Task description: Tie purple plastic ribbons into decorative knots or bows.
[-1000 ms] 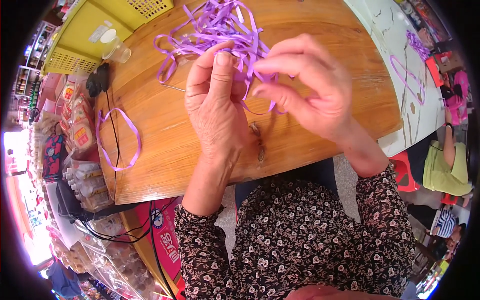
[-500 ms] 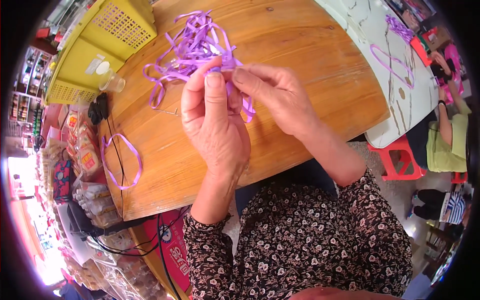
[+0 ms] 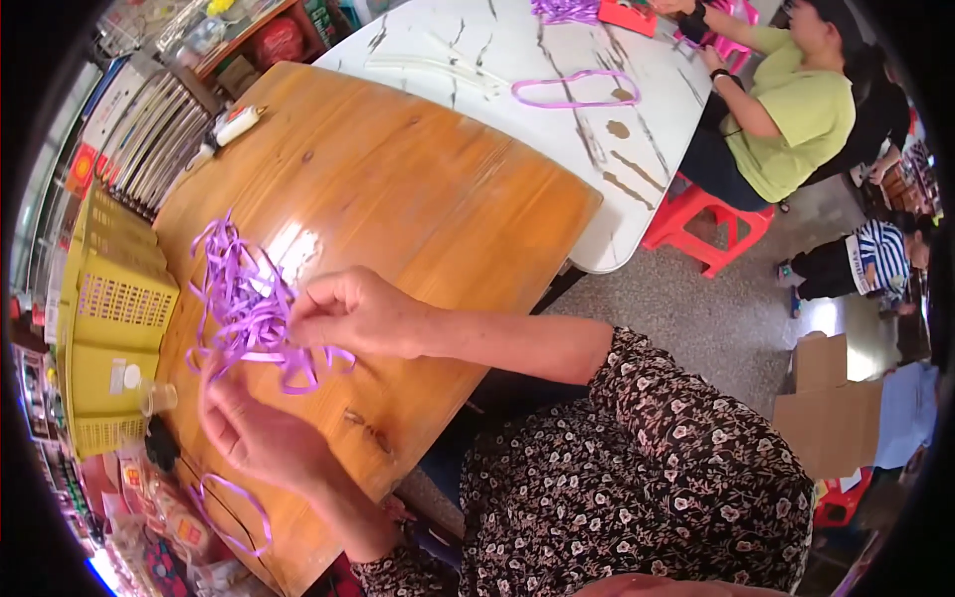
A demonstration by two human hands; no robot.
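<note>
A tangled heap of flat purple ribbon (image 3: 227, 279) lies on the wooden table (image 3: 398, 189), in front of my hands. My left hand (image 3: 261, 438) is nearer to me, its thumb and forefinger pinched at one end of a short taut length of ribbon. At the heap's right edge, my right hand (image 3: 363, 316) has its fingertips closed on the same stretch of ribbon. Loose loops hang beneath the right fingers. Exactly where the fingertips meet the ribbon is partly hidden.
A separate purple ribbon loop (image 3: 237, 512) lies by the table's near left edge. Left stand a yellow basket (image 3: 119, 318) and a clear plastic cup (image 3: 159, 398). A glue gun (image 3: 234, 124) lies far back. Beyond, a person (image 3: 796, 119) sits at a marble-patterned table (image 3: 477, 60).
My view has swung right, so the table sits further left. My hands, close together before, are now apart with ribbon stretched between them.
</note>
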